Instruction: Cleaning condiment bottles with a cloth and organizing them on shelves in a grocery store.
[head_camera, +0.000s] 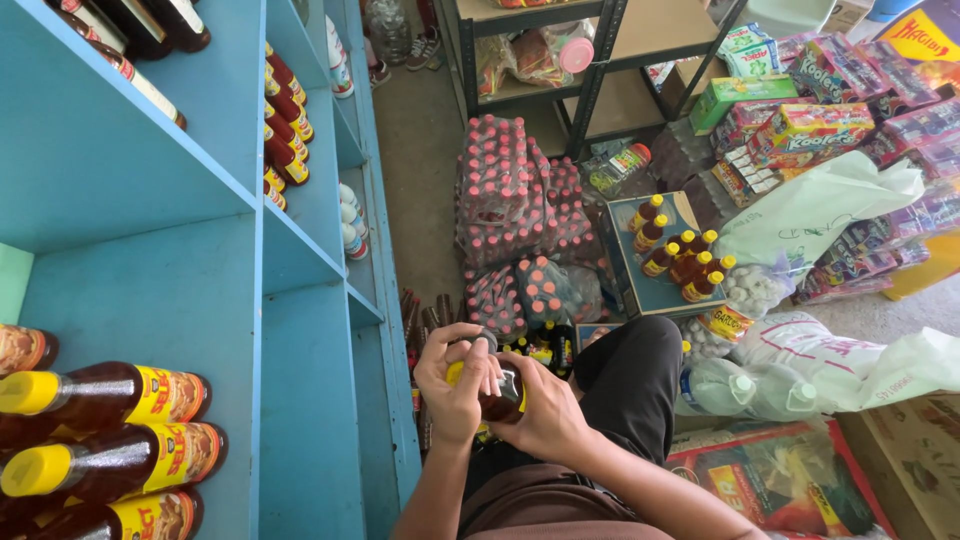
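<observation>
Blue shelving (200, 300) fills the left half of the frame in a crowded stockroom. At bottom centre, your left hand (452, 380) and right hand (545, 412) both grasp one dark bottle with a yellow cap (500, 392), held just above your lap. At lower left, matching yellow-capped bottles (110, 400) lie on their sides on the shelf. Farther off, at centre, shrink-wrapped packs of pink-capped bottles (510, 200) stand on the floor, beside a blue tray of upright bottles (655, 290).
</observation>
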